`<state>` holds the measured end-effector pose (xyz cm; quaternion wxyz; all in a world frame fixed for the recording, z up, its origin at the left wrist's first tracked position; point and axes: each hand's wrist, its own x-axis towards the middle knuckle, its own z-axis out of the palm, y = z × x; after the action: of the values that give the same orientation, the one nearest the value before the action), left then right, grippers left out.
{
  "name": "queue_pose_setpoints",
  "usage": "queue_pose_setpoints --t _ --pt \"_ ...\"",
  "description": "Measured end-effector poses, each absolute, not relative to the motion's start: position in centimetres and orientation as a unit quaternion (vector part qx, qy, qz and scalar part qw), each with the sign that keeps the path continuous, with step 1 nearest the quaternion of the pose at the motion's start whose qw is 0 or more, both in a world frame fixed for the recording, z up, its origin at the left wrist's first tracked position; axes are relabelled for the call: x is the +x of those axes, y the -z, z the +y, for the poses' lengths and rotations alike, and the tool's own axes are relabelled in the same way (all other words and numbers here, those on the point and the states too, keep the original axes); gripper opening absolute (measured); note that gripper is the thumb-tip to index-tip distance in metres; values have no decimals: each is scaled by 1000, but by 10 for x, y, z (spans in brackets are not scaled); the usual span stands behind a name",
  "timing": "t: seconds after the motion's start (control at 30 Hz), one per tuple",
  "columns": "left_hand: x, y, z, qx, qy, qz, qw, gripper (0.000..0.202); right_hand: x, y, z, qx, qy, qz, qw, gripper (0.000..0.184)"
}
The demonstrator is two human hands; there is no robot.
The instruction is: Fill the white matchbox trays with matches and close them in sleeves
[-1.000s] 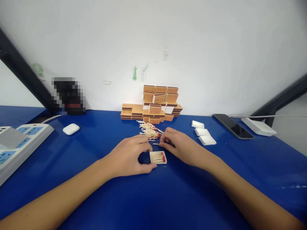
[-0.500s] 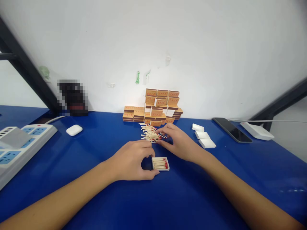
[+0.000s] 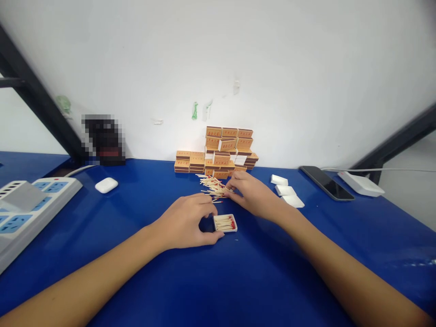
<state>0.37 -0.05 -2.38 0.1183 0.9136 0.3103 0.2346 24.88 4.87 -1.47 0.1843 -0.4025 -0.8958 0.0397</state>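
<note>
A small white matchbox tray [image 3: 225, 223] lies on the blue table, partly filled with matches whose red heads face right. The thumb and fingers of my left hand [image 3: 192, 221] hold it at its left end, one at the near corner and the others at the far one. Beyond the tray is a loose pile of matches [image 3: 211, 185]. My right hand [image 3: 251, 193] is at the right side of this pile, its thumb and fingertips pinched together on matches; how many is hidden.
Stacked matchboxes [image 3: 223, 158] stand against the wall behind the pile. Several white trays [image 3: 286, 190] lie to the right, near a phone [image 3: 327, 182] and a white device [image 3: 361, 183]. On the left are a white earbud case [image 3: 106, 185] and a power strip [image 3: 64, 185].
My right thumb and fingers have closed together at the pile's right side. My left hand and the tray sit slightly higher and farther left in view.
</note>
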Motion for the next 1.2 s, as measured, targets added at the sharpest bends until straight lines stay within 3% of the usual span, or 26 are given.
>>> queue_pose_setpoints --t 0.3,0.43,0.63,1.2 --pt "2 24 5 899 -249 345 102 27 256 -13 26 -421 -108 -871 229 15" --pt "3 23 6 898 -249 346 105 26 241 -19 4 -395 -169 -881 198 16" --pt "2 21 5 903 -255 326 118 24 234 -8 -4 -380 -173 -899 133 9" --pt "3 20 4 913 -239 313 106 25 243 -4 -2 -367 -186 -899 152 14"
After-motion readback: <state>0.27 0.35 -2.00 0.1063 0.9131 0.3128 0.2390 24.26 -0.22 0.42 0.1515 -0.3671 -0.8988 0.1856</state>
